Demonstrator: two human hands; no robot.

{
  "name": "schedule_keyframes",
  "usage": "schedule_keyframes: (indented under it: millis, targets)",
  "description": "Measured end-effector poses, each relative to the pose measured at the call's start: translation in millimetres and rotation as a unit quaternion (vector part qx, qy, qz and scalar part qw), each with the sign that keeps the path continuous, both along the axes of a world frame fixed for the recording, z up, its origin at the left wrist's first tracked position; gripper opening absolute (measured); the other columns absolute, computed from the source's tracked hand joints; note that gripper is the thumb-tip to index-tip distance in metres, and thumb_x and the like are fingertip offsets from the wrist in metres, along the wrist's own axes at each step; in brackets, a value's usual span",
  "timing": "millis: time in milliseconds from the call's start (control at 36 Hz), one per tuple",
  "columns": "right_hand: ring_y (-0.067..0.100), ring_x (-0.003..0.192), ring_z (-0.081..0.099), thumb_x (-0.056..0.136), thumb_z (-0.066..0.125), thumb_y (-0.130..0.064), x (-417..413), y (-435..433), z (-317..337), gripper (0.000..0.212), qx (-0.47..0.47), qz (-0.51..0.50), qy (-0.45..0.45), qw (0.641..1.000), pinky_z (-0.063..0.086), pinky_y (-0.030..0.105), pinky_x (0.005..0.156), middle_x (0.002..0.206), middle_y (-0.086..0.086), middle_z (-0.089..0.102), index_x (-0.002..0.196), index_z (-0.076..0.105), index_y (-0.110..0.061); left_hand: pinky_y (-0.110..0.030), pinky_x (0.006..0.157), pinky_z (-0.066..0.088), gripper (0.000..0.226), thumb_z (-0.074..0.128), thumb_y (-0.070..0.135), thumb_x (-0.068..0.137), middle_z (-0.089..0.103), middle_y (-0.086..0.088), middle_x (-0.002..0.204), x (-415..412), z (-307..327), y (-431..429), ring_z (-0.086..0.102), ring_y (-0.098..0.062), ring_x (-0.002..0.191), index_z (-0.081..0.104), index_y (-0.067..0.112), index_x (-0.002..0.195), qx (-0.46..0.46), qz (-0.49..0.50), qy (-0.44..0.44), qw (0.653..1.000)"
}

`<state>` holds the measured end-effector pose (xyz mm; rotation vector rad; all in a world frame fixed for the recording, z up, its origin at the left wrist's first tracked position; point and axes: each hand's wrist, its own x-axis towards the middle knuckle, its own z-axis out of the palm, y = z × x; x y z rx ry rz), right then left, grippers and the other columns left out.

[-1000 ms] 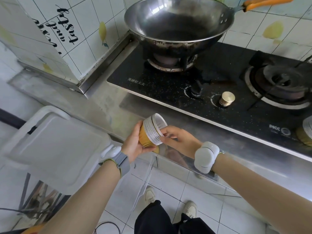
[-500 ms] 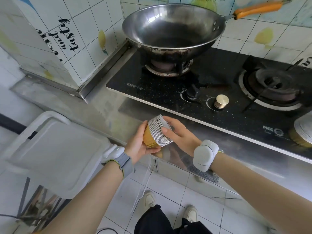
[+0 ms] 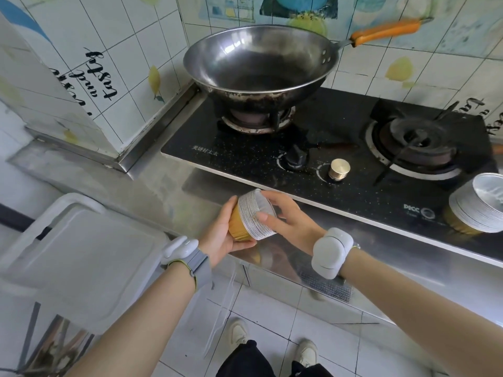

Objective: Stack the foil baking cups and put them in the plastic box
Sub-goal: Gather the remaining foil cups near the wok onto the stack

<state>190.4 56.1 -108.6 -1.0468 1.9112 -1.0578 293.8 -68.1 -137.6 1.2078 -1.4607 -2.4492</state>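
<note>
A nested stack of foil baking cups (image 3: 251,217), gold outside with silver rims, lies tilted on its side above the steel counter's front edge. My left hand (image 3: 221,235) cups its gold base from below. My right hand (image 3: 285,220) holds the rim end, thumb across the rims. A second stack of foil cups (image 3: 475,209) rests at the right edge of the stove. A white plastic box (image 3: 79,257) sits low at the left with its lid on.
A steel wok (image 3: 258,63) with an orange handle stands on the left burner of the black gas stove (image 3: 245,156). The right burner (image 3: 416,148) is bare. A brass knob (image 3: 339,168) sits on the stove front. Tiled walls close the back and left.
The view has tilted up and shifted right, bringing the second stack into sight. Both hands keep hold of the stack, and my right thumb has settled over the rims.
</note>
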Motion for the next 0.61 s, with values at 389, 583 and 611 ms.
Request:
schedule_keyframes:
  millis: [389, 583, 611]
  targets:
    - [0.016, 0.126, 0.045, 0.095, 0.033, -0.046, -5, 15, -6, 0.055, 0.103, -0.071, -0.117, 0.985, 0.033, 0.034, 0.111, 0.138, -0.001, 0.045, 0.142, 0.026, -0.02, -0.04, 0.077, 0.057, 0.051, 0.035, 0.057, 0.091, 0.062, -0.014, 0.116, 1, 0, 10, 0.063, -0.027, 0.096, 0.055, 0.02, 0.121, 0.022, 0.025, -0.006, 0.999]
    - [0.015, 0.087, 0.064, 0.097, 0.033, -0.038, 5, 14, -10, 0.033, 0.148, 0.012, -0.161, 0.976, 0.047, 0.038, 0.101, 0.095, -0.003, 0.065, 0.122, 0.038, -0.017, -0.04, 0.085, 0.053, 0.057, 0.031, 0.056, 0.093, 0.061, -0.014, 0.123, 6, -2, 19, 0.059, -0.026, 0.107, 0.053, 0.018, 0.128, 0.001, 0.03, -0.004, 1.0]
    - [0.016, 0.085, 0.065, 0.097, 0.035, -0.036, 6, 13, -13, 0.031, 0.149, 0.013, -0.163, 0.975, 0.049, 0.039, 0.099, 0.092, -0.002, 0.067, 0.121, 0.04, -0.016, -0.038, 0.084, 0.053, 0.056, 0.03, 0.056, 0.093, 0.061, -0.013, 0.123, 7, -3, 20, 0.059, -0.025, 0.107, 0.054, 0.018, 0.127, -0.006, 0.032, -0.006, 0.999]
